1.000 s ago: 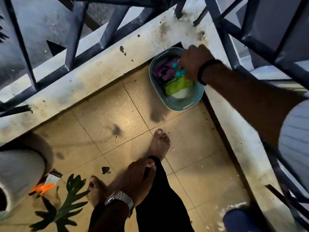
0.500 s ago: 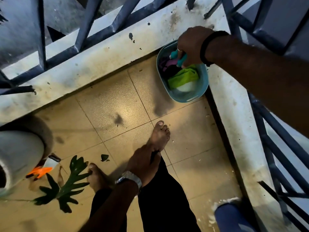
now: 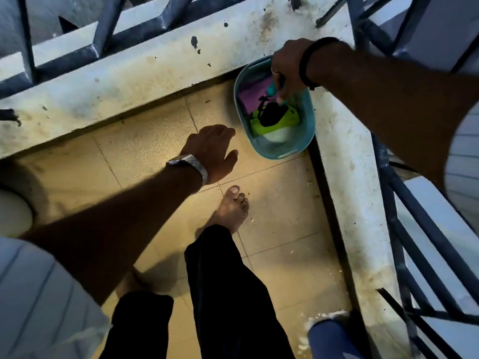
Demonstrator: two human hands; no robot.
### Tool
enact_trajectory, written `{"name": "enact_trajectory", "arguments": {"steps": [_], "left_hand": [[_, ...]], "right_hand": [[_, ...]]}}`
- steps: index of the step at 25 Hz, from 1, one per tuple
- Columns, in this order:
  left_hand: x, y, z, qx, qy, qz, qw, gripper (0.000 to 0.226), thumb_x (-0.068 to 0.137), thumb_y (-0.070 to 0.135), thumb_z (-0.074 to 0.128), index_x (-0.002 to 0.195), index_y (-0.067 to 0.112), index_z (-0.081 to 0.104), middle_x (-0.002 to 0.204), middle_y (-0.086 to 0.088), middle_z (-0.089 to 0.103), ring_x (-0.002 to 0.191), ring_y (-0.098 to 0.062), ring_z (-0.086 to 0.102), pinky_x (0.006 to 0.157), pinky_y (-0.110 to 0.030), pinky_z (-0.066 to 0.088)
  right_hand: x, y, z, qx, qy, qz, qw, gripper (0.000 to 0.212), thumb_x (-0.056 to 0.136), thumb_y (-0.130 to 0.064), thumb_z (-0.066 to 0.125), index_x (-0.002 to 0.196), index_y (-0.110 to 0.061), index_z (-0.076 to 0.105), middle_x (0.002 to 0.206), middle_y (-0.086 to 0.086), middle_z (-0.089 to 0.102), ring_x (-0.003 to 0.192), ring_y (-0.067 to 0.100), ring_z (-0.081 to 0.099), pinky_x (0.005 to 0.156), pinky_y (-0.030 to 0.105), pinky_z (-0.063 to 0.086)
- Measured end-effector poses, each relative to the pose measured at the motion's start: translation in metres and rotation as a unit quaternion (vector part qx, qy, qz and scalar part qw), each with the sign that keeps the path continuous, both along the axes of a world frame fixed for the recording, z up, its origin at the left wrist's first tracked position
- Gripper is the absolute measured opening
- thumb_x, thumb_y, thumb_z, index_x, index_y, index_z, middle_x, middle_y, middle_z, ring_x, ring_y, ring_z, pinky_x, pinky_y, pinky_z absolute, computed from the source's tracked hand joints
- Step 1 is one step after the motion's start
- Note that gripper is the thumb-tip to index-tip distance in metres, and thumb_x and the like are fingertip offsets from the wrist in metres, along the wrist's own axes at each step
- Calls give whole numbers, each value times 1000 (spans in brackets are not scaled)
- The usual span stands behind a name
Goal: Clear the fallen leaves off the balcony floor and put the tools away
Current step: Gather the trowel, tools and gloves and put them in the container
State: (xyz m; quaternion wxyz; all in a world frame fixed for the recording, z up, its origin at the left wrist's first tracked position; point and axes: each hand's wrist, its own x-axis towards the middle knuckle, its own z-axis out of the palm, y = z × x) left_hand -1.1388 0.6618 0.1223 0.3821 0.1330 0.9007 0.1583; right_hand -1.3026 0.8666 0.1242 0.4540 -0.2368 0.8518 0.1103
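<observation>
A teal plastic basket (image 3: 282, 152) sits in the corner of the tiled balcony floor (image 3: 145, 149), against the white ledge. Inside lie a purple cloth (image 3: 251, 95), a green cloth (image 3: 291, 123) and something white. My right hand (image 3: 287, 66) hovers over the basket and grips a teal-handled tool (image 3: 272, 89) whose dark head (image 3: 272, 115) hangs down into the basket. My left hand (image 3: 212, 149), a watch on its wrist, is stretched out above the tiles just left of the basket, fingers relaxed and holding nothing.
A stained white ledge (image 3: 155, 71) with a dark metal railing (image 3: 103, 32) runs along the far and right sides. A pale round pot (image 3: 13, 216) stands at the left edge, a blue object (image 3: 329, 340) at the bottom right. My bare foot (image 3: 233, 208) stands on the tiles.
My left hand has lifted off my leg and reached forward toward the basket. My right hand has lowered the tool's dark head into the basket. The view has shifted; the green leaf is out of sight.
</observation>
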Motion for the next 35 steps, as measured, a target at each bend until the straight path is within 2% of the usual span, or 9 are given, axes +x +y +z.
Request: {"name": "enact_trajectory", "arguments": {"steps": [2, 5, 10, 16, 19, 22, 25, 30, 35], "left_hand": [[-8, -4, -9, -17, -2, -2, 1000, 50, 98, 39, 50, 143, 16, 45, 144, -6, 51, 134, -30, 44, 103, -46, 40], [-2, -14, -18, -42, -22, 5, 999, 50, 99, 39, 49, 143, 17, 45, 145, -6, 50, 135, -31, 43, 104, -47, 39], [38, -37, -8, -74, -66, 16, 995, 48, 100, 40, 48, 142, 17, 47, 144, -5, 52, 135, -29, 44, 103, -45, 40], [73, -34, 29, -63, -131, 37, 989, 40, 102, 41, 44, 135, 20, 51, 137, -4, 58, 128, -27, 51, 103, -38, 41], [101, -22, 68, -25, -196, 55, 979, 37, 103, 37, 45, 133, 18, 54, 136, -8, 61, 124, -29, 57, 99, -31, 41], [149, -21, 102, -17, -230, 69, 971, 37, 102, 36, 47, 134, 21, 55, 136, -10, 60, 123, -32, 57, 93, -31, 42], [199, -32, 125, 6, -221, 107, 969, 38, 102, 35, 47, 134, 17, 54, 134, -12, 59, 121, -34, 56, 92, -33, 43], [287, -94, 180, 26, -167, 278, 946, 35, 101, 34, 49, 128, 12, 55, 127, -13, 61, 116, -34, 57, 97, -39, 45], [398, -177, 293, 38, -133, 380, 914, 39, 102, 38, 47, 132, 14, 54, 133, -11, 60, 122, -32, 56, 103, -37, 44]], "right_hand": [[-5, -6, -14, -51, 51, -56, 996, 30, 75, -40, 84, 89, -16, 77, 89, 10, 69, 87, 32, 65, 80, 40, 56], [-2, -10, -33, -131, 136, -128, 974, 32, 82, -35, 78, 102, -11, 74, 117, 17, 63, 111, 37, 58, 92, 42, 48], [15, -24, -49, -243, 123, -266, 925, 46, 83, -34, 76, 124, -19, 60, 131, 11, 51, 122, 27, 50, 101, 33, 39], [61, -29, -32, -332, 125, -516, 780, 57, 84, 3, 56, 132, -28, 54, 130, 0, 58, 112, 8, 55, 90, 13, 48], [164, -20, -9, -236, 20, -488, 840, 47, 83, -1, 55, 127, -16, 62, 120, 5, 66, 105, 15, 60, 96, 28, 48], [306, -10, 19, -118, -190, -257, 940, 41, 87, -23, 54, 127, -13, 62, 130, 11, 63, 119, 30, 58, 102, 36, 46], [420, 14, 51, 11, -308, -144, 940, 52, 92, -25, 67, 140, -13, 51, 142, 13, 53, 124, 31, 56, 102, 37, 46], [438, -18, 109, -14, -222, -149, 963, 58, 94, -32, 63, 145, -12, 44, 147, 16, 48, 133, 32, 48, 110, 38, 40], [397, -161, 247, -131, -91, -133, 978, 40, 96, -23, 60, 135, -12, 57, 137, 17, 58, 124, 35, 55, 106, 40, 41]]}}
